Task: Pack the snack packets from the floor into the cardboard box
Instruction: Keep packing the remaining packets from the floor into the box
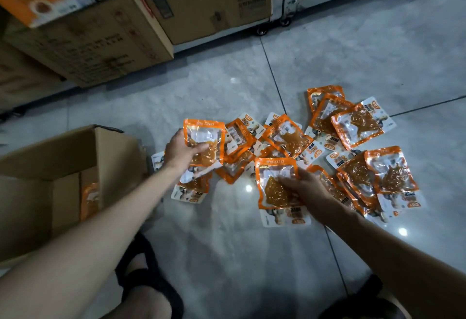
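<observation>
Between the fingers (199,147) of the left hand (182,151) hangs an orange-bordered clear plastic snack packet (205,134), pinched only at its lower edge and apparently raised off the heap. The right hand (303,189) has its fingers (287,183) curled over a second orange-bordered packet (273,180). I cannot tell whether it is lifted yet or is still lying on the white-faced packet (285,218) beneath it.

Just left of the left fingers stands the open brown cardboard box (113,149), one orange packet (89,200) already inside. Its near flap rises between those fingers and the opening. Beyond and to the right of both hands, the loose orange and white packets (353,127) lie overlapped on the glossy grey tiled floor (227,86).

The likeliest slip is the left one: smooth film held by one edge can slide free or swing into that flap and drop outside the box. The right fingers may drag the white-faced packet along, then shed it on the way across. That hand is also well apart from the box, so a tossed packet could miss. Raking through overlapped packets on slick tile would probably scatter them further from reach.
</observation>
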Available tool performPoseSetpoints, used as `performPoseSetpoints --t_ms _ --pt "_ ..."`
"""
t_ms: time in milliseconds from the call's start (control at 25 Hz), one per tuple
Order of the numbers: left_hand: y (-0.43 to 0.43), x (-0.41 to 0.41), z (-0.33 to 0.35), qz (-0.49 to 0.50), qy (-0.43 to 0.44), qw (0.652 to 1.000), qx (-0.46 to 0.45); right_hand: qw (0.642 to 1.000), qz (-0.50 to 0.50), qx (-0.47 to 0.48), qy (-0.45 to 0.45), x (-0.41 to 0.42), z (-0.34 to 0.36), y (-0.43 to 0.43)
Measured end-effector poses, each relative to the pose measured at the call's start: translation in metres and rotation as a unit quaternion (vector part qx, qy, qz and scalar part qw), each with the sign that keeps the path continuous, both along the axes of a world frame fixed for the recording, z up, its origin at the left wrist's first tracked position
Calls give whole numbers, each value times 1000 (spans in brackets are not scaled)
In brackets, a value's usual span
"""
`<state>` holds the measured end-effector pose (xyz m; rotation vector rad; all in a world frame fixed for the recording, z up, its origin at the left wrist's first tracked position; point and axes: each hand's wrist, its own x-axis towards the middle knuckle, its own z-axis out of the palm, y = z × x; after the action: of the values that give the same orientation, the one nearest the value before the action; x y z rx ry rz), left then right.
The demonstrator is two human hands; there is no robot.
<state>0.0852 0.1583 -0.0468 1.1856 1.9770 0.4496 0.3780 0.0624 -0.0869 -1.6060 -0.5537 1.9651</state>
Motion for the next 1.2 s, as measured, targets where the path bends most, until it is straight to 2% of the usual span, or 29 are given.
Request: performPoseSetpoints --t_ms 160,280,360,560,800,920,1040,1200 --pt "55 -11 -20 -172 152 971 -73 999 22 -26 8 -16 -6 13" --pt "68 -12 -46 -240 212 940 -113 999 24 -42 -19 -22 -15 17" --pt "69 -11 -60 -276 217 929 -118 998 18 -51 -36 -25 -21 20" --pt "62 -9 -71 -284 199 935 -75 997 12 -65 -51 -33 -31 26" --pt "53 -10 -60 -239 215 946 -45 997 -1 -61 -40 -42 -31 26" --pt "50 -16 -47 -197 139 969 -46 997 -21 -49 -49 -44 -21 26" --pt "41 -25 -23 -92 6 995 -41 998 -47 -27 -17 -51 5 27" --pt "21 -30 32 17 -186 982 -10 994 -63 -8 94 -77 52 35"
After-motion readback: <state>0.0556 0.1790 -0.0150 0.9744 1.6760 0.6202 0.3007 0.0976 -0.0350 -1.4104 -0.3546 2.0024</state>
